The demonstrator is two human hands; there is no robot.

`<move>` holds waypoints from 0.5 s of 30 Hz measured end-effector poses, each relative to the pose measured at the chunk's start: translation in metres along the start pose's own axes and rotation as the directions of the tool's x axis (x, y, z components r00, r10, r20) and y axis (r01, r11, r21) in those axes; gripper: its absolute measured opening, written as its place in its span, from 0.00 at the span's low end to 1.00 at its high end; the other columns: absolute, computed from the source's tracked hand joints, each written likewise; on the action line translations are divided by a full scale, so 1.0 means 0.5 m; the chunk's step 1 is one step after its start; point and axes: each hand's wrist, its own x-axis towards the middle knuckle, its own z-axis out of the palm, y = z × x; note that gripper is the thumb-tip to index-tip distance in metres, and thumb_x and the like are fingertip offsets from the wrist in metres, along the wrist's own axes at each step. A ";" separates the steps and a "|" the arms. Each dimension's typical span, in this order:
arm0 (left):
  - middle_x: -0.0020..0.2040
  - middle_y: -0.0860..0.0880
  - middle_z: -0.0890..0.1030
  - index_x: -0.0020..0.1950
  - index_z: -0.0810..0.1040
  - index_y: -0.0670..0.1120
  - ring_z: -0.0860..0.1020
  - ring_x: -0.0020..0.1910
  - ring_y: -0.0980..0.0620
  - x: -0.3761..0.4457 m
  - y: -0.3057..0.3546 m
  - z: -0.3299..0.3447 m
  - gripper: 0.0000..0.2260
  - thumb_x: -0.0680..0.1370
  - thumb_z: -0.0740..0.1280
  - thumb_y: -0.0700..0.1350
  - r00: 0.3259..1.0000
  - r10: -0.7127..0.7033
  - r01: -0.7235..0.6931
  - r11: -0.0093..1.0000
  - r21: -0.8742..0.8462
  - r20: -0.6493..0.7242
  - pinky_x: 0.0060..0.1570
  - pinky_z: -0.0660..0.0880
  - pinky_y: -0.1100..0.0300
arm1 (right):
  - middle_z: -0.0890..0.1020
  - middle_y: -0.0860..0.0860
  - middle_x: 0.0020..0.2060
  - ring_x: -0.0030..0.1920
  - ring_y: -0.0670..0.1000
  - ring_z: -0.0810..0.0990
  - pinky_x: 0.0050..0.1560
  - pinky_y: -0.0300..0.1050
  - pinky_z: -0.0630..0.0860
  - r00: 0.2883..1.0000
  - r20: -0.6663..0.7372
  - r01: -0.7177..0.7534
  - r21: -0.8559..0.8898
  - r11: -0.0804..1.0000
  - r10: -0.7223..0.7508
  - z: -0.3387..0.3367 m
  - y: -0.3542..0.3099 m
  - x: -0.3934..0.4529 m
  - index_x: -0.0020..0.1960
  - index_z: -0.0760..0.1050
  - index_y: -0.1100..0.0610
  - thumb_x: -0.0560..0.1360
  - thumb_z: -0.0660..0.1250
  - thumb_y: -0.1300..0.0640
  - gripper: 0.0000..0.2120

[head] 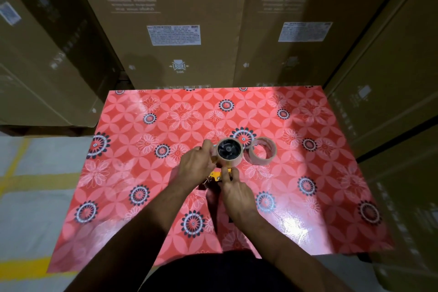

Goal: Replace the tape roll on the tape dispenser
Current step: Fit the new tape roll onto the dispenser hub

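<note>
Cartons [166, 19] read "WASHING MACHINE". Left hand [196, 166] pinches mounted tape roll [228, 153]; right hand [237, 193] grips yellow tape dispenser [216, 175]. Spare roll [262, 150] beside, on worktop [308, 173].

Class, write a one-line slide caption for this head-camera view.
Both hands, left hand and right hand, grip a yellow tape dispenser loaded with a brown tape roll; a near-empty cardboard tape core lies beside it.

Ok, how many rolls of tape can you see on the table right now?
2. One roll sits on the dispenser, held by the left hand and right hand. The other, loose roll lies on the table just right of it.
</note>
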 end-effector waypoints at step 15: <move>0.43 0.59 0.82 0.60 0.69 0.58 0.78 0.58 0.55 -0.088 -0.089 -0.013 0.25 0.69 0.79 0.54 0.992 -0.050 0.042 0.996 -0.076 -0.113 0.68 0.66 0.51 | 0.62 0.61 0.75 0.44 0.61 0.84 0.35 0.50 0.69 1.000 -0.014 -0.008 -0.002 1.000 0.008 -0.001 0.028 0.009 0.79 0.51 0.56 0.77 0.64 0.69 0.36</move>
